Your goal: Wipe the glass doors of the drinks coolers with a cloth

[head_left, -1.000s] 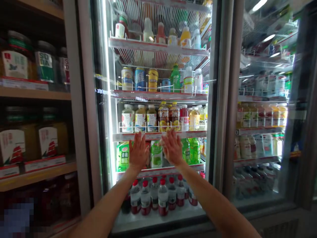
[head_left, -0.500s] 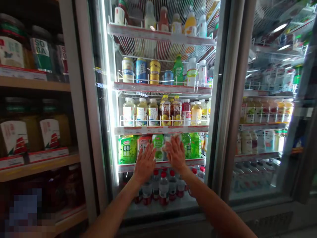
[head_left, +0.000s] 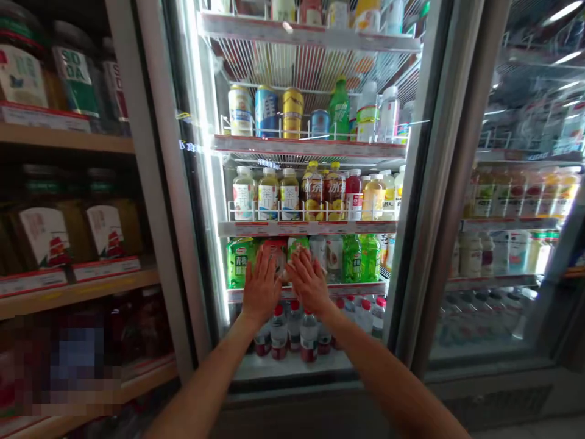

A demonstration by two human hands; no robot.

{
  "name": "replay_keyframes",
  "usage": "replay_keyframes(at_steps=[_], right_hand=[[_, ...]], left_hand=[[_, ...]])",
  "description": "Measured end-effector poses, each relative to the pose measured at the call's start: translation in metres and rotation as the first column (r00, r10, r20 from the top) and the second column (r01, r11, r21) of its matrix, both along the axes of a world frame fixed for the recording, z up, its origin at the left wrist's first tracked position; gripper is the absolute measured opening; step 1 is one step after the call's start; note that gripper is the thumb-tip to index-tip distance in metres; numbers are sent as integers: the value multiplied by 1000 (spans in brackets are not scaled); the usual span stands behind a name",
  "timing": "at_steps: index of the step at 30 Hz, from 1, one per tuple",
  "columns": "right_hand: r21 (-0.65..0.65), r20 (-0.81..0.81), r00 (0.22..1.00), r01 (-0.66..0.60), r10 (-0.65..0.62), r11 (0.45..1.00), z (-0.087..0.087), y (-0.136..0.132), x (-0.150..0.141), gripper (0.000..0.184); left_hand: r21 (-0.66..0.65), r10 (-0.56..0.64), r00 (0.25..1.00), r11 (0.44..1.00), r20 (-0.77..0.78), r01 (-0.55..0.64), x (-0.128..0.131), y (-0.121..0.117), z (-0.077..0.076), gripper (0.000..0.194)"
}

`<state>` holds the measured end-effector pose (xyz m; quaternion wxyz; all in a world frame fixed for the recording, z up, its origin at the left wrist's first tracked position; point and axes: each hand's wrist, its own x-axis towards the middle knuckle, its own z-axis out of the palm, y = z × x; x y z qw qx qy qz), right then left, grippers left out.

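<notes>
Both my arms reach out to the glass door (head_left: 441, 183) of a lit drinks cooler. My left hand (head_left: 262, 286) lies flat with its fingers stretched upward, seemingly against the glass. Close to its right, my right hand (head_left: 308, 280) presses a crumpled pale cloth or tissue (head_left: 298, 249), mostly hidden under the palm and fingers. Behind the hands, inside the cooler, stand green packs (head_left: 241, 262) and green bottles (head_left: 351, 259). Red-capped bottles (head_left: 309, 335) stand on the bottom level, below the hands.
Cans (head_left: 266, 113) and tea bottles (head_left: 313, 192) line the cooler's upper shelves (head_left: 306, 145). At the left is wooden shelving (head_left: 68, 143) with large jars (head_left: 75, 73). Another glass-fronted cooler (head_left: 512, 280) stands at the right. A blurred patch covers part of the lower left.
My right hand has slid left across the glass with the pale cloth, closer to my left hand. The left hand stays flat. The view has tilted downward slightly and come nearer.
</notes>
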<state>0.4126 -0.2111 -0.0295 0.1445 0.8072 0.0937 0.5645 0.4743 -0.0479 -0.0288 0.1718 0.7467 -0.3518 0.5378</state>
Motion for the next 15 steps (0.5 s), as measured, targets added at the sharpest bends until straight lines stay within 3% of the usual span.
replay_keyframes(at_steps=[2, 5, 7, 9, 11, 13, 15], right_hand=[[32, 40, 999, 16, -18, 999, 8, -9, -3, 51], [350, 249, 953, 78, -173, 934, 32, -45, -10, 56], [455, 305, 926, 64, -224, 888, 37, -50, -7, 57], [350, 239, 962, 40, -130, 936, 27, -31, 1, 56], [105, 56, 998, -32, 27, 994, 8, 2, 11, 55], [-128, -145, 981, -150, 131, 980, -3, 30, 20, 54], [-219, -207, 964, -209, 164, 953, 9, 47, 27, 54]], left_hand=[[-16, 25, 999, 1000, -24, -25, 5, 15, -1, 61], [-72, 93, 993, 992, -74, -99, 17, 45, -6, 63], [-75, 125, 988, 988, -93, -132, 22, 62, -11, 62], [-42, 133, 987, 990, -95, -137, 24, 71, -19, 61], [18, 124, 988, 992, -92, -123, 23, 78, -28, 60], [61, 128, 987, 991, -102, -122, 23, 85, -36, 59], [52, 148, 981, 988, -127, -143, 25, 96, -41, 59]])
